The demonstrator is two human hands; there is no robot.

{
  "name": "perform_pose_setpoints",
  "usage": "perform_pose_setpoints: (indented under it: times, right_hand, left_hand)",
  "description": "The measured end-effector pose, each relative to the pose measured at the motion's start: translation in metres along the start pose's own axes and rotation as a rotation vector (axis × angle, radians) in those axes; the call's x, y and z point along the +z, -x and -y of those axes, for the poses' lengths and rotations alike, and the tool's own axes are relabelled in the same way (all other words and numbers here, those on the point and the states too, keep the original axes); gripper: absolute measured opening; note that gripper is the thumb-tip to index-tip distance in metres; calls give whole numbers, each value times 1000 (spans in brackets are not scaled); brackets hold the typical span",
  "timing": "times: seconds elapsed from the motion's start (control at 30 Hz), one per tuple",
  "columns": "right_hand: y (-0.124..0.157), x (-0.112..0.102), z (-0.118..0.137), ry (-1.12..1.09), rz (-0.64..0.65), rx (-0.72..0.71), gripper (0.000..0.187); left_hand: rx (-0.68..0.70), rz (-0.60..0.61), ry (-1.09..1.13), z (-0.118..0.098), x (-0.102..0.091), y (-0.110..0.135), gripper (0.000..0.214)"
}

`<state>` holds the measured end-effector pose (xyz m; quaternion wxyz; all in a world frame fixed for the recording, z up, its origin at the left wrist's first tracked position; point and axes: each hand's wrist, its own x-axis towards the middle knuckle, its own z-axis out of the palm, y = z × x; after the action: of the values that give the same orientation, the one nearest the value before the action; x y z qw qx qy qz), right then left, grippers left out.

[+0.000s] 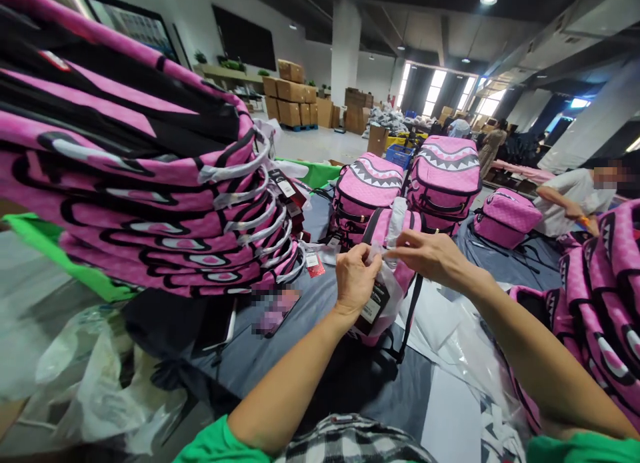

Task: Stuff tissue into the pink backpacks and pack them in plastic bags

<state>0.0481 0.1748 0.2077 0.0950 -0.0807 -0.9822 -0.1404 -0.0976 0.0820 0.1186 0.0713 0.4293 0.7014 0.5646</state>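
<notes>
A small pink backpack [404, 274] stands in front of me with translucent white wrapping [398, 216] round its top handle. My left hand [356, 278] is closed in a pinch on the wrapping, at the near side of the handle. From the right, my right hand [431, 255] reaches over the backpack, its thumb and fingers pinched on the same wrapping. Beneath my hands hangs a black tag [374, 308] with a white label. A black strap [411, 316] drops along the backpack's right side.
Stacked pink backpacks [165, 250] rise high at left. Finished-looking backpacks [445, 170] stand behind, and more [595, 283] lie at right. A phone [277, 313], plastic bags [100, 376] and white sheets [450, 410] lie around. A co-worker [575, 196] is at right.
</notes>
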Motion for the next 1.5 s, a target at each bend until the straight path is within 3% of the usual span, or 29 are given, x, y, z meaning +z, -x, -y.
perform_pose_setpoints:
  times: [0.07, 0.17, 0.37, 0.5, 0.6, 0.77, 0.87, 1.0, 1.2, 1.33, 1.5]
  right_hand:
    - [4, 3, -12, 47, -29, -134, 38]
    - [1, 12, -23, 32, -54, -212, 35]
    - [-10, 20, -32, -137, -43, -160, 29]
    - [-8, 25, -31, -224, -93, -111, 27]
    - [-1, 31, -29, -156, -185, -107, 32]
    - [7, 41, -29, 108, -272, -264, 29]
    - [4, 41, -24, 200, -307, -326, 28]
    - [0, 31, -16, 313, -204, -363, 26]
    - [10, 19, -23, 328, -80, -301, 26]
    - [13, 22, -30, 292, -155, -343, 30]
    - [5, 29, -35, 342, -218, -384, 26]
  left_hand:
    - [-4, -16, -14, 0, 1, -1, 26]
    - [63, -71, -81, 2, 2, 0, 22]
    - [548, -194, -437, 2, 5, 12, 15]
    - [649, -143, -606, -3, 7, 19, 21]
    - [708, -140, -648, -5, 9, 22, 23]
    - [636, -72, -609, -3, 8, 26, 27]
    - [563, 6, -452, 2, 1, 24, 28]
    - [509, 100, -338, 4, -9, 19, 30]
    - [621, 92, -546, -3, 1, 29, 40]
    - [715, 65, -605, -5, 17, 43, 29]
    - [685, 93, -542, 0, 20, 48, 45]
